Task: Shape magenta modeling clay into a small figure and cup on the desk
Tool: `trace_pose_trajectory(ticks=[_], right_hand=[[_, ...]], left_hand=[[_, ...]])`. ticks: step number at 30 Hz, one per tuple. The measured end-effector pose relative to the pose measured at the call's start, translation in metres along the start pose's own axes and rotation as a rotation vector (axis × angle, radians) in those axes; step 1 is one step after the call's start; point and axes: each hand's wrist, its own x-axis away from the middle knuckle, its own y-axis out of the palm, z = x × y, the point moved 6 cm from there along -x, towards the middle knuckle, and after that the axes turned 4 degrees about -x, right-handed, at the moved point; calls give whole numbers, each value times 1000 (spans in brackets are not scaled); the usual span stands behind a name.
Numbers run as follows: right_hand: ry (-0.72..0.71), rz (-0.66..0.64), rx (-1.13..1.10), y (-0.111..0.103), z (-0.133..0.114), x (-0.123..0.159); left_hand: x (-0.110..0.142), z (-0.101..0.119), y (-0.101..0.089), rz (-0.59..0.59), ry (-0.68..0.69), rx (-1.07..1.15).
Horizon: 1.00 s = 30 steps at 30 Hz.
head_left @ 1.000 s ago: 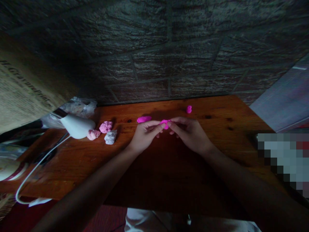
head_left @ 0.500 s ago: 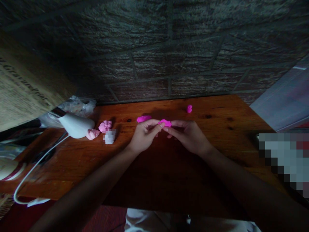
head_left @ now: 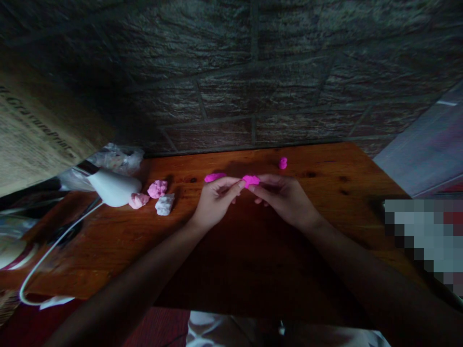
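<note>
Between my two hands, above the wooden table (head_left: 347,193), is a small flattened piece of bright pink modelling clay (head_left: 251,181). My left hand (head_left: 216,200) pinches its left edge with thumb and forefinger. On the other side, the thumb and forefinger of my right hand (head_left: 287,197) grip the right edge. A longer lump of the same pink clay (head_left: 214,177) lies just behind my left hand, partly covered by it. Farther back to the right stands a small pink clay shape (head_left: 282,163), narrowed in the middle.
Left of my hands sit a pink lump (head_left: 157,189), a paler pink lump (head_left: 139,200) and a white lump (head_left: 165,204). They adjoin a white lamp head (head_left: 115,187) with a white cable (head_left: 60,246). A stone-patterned wall (head_left: 231,96) bounds the table's back.
The pink clay piece between my fingers has shifted slightly right and up, and more of its face shows. My right hand's fingers have spread a little from the left hand.
</note>
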Motion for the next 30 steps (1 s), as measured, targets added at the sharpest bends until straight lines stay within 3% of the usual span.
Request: trace_pose_trajectory(ticks=[11, 30], right_hand=[[-26, 26, -45, -3, -2, 0], [17, 1, -45, 2, -1, 2]], left_hand=[[2, -5, 4, -42, -154, 125], [3, -4, 5, -106, -109, 108]])
